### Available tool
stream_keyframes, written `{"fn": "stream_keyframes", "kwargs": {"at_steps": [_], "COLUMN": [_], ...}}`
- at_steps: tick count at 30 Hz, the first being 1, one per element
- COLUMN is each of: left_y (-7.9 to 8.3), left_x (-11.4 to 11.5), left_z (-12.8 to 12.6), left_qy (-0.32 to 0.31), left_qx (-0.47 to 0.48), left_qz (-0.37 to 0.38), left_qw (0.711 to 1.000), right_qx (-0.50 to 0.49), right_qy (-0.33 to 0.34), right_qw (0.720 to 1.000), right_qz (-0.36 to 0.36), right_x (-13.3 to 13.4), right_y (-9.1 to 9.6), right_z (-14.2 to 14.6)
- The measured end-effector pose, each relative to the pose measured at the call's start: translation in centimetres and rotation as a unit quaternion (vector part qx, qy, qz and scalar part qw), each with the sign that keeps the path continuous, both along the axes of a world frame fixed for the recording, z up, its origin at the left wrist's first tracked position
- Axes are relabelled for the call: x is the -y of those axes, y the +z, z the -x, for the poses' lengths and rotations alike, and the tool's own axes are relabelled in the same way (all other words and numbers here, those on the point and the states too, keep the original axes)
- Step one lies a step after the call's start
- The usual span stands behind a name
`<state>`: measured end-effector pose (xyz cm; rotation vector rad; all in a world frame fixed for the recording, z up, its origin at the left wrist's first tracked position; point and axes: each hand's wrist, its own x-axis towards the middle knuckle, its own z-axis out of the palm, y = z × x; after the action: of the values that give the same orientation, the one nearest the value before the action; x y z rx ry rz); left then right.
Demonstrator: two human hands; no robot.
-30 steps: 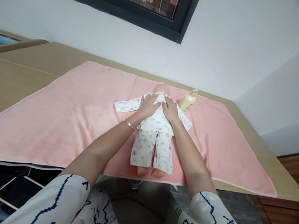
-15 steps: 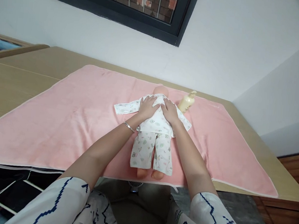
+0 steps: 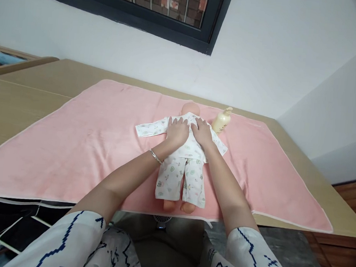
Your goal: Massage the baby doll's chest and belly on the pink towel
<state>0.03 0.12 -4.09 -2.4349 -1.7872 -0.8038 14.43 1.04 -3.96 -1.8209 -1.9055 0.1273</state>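
A baby doll (image 3: 182, 180) in white printed pyjamas lies face down on a pink blanket (image 3: 79, 141), its head toward the wall and its feet toward me. My left hand (image 3: 178, 130) lies flat on the left side of the doll's upper back, fingers stretched out. On the right side of the back rests my right hand (image 3: 202, 131), also flat with its fingers apart. Neither hand grips anything. A cream pump bottle (image 3: 221, 121) stands on the blanket just beyond my right hand, close to the doll's right-hand sleeve.
The blanket covers much of a wooden table (image 3: 34, 84), whose near edge runs in front of my lap. A white wall (image 3: 250, 65) with a dark-framed window (image 3: 139, 10) rises behind it. At the far left is a wooden-edged tray or box (image 3: 20, 68) with blue inside.
My left hand has turned to point more straight ahead, its fingers drawn closer together, with the wrist shifted slightly right. My right hand stays nearly in place on the doll's back.
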Motion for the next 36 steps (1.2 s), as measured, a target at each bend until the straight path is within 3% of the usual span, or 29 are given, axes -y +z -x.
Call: {"fn": "stream_keyframes", "kwargs": {"at_steps": [4, 12, 20, 23, 26, 31, 36], "left_y": [0.2, 0.0, 0.8, 0.8, 0.7, 0.0, -0.1], "left_x": [0.7, -3.4, -0.7, -0.2, -1.0, -3.9, -3.9], "left_z": [-0.4, 1.8, 0.0, -0.5, 0.0, 2.0, 2.2], "left_qy": [-0.013, -0.032, 0.033, 0.029, 0.011, -0.027, -0.036], "left_qx": [0.004, 0.090, -0.005, -0.025, 0.009, 0.078, 0.093], "left_qz": [-0.003, 0.139, 0.029, 0.019, 0.043, 0.139, 0.128], "left_qw": [1.000, 0.986, 0.999, 0.999, 0.999, 0.987, 0.987], "right_qx": [-0.009, 0.090, 0.008, -0.004, -0.003, 0.038, 0.022], "right_qy": [0.016, -0.010, 0.024, 0.037, 0.027, 0.011, 0.023], "right_qw": [1.000, 0.996, 1.000, 0.999, 1.000, 0.999, 0.999], "right_qz": [0.007, 0.015, 0.004, 0.011, 0.009, 0.015, 0.018], "right_x": [-0.2, 2.9, 0.4, -0.2, 0.3, 2.8, 2.7], "right_y": [0.2, 2.8, 0.8, 0.2, 0.6, 2.7, 2.9], "right_z": [-0.6, 3.5, 0.6, -0.1, 0.4, 2.6, 2.2]}}
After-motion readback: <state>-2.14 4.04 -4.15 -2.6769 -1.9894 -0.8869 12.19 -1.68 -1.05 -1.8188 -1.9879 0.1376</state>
